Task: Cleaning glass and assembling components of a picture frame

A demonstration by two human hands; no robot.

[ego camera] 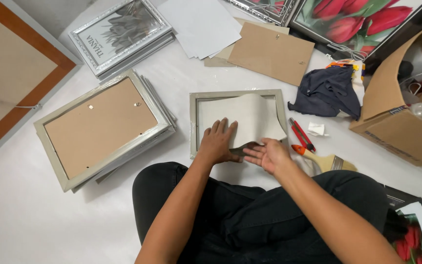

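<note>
From the head camera, your left hand (217, 143) lies flat, fingers spread, pressing a pale sheet (242, 119) into the grey picture frame (193, 123) that rests face down on the white floor (20, 215) just beyond your knees. Your right hand (265, 154) is open, palm up, at the sheet's near right edge, which curls upward. Left of it sits a stack of frames (103, 128), backing up. Right of the frame lie a red cutter (301, 135) and a paintbrush (318, 157); farther right are a dark cloth (329, 90) and a cardboard box (400, 132).
</note>
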